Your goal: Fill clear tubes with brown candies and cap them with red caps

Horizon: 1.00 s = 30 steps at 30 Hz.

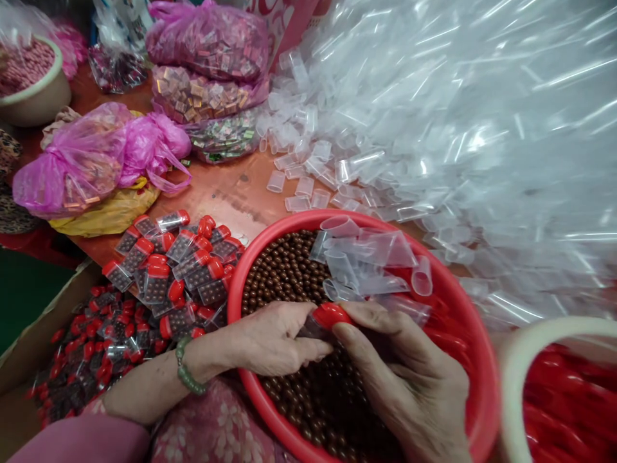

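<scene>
Over a large red basin (240, 283) of small brown balls (284, 267), both hands meet at one small clear container with a red cap (331, 315). My left hand (272, 339) grips its clear body between thumb and fingers. The thumb and index finger of my right hand (405, 373) press on the red cap. Clear empty tubes (351, 254) lie in the basin's far side, and red pieces (446, 331) show at its right. Capped containers filled with brown balls (180, 260) are heaped on the table just left of the basin.
An open cardboard box (45, 312) at the lower left holds many capped containers. Pink bags (207, 38) stand at the back left. A huge pile of clear tubes (472, 128) covers the right side. A pale tub (515, 373) of red pieces stands at the lower right.
</scene>
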Each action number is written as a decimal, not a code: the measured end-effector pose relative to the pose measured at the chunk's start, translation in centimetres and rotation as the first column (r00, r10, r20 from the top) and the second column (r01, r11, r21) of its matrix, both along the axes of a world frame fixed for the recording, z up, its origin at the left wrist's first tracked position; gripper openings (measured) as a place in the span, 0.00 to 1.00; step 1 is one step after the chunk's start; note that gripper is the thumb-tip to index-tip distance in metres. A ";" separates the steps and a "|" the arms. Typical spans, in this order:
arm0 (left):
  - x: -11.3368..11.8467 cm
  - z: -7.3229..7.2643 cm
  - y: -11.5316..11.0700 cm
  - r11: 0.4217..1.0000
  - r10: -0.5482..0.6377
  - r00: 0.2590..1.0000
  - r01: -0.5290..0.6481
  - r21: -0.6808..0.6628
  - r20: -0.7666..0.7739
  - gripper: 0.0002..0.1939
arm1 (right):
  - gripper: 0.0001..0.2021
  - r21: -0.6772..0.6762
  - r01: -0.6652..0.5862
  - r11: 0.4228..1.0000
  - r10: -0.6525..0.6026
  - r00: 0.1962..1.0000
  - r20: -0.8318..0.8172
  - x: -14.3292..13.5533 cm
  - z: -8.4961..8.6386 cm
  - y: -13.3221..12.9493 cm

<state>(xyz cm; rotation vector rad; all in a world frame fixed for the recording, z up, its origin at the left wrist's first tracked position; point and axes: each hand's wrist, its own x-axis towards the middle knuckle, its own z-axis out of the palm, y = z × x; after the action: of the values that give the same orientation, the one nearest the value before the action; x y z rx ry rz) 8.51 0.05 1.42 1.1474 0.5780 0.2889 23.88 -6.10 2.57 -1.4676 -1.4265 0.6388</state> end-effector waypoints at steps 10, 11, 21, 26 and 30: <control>0.0 0.1 0.3 1.000 -0.031 0.997 0.031 0.003 0.070 0.04 | 0.02 -0.090 0.024 0.996 -0.031 0.997 -0.076 -0.4 0.4 0.0; 0.1 0.1 0.3 1.000 -0.022 0.996 0.022 -0.001 0.083 0.05 | 0.03 -0.070 0.014 0.997 -0.018 0.998 -0.053 -0.5 0.3 -0.1; 0.0 -0.3 0.4 0.911 0.022 0.986 0.049 -0.409 0.166 0.27 | 0.23 0.133 -0.219 0.967 0.176 0.945 0.277 0.6 -1.2 -0.8; 0.2 0.1 0.8 0.853 0.094 0.981 0.007 -0.523 0.167 0.30 | 0.37 0.116 -0.272 0.955 0.147 0.776 0.614 0.3 -0.6 0.2; 0.1 0.3 0.7 0.819 0.141 0.977 -0.025 -0.573 0.159 0.29 | 0.30 0.167 -0.283 0.944 0.073 0.676 0.733 0.0 -0.1 1.1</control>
<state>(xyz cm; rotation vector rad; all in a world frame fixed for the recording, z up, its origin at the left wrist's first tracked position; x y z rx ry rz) 8.63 0.77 1.73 0.5027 0.4932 0.2743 23.83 -4.98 2.42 -1.4205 -2.1942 -0.0797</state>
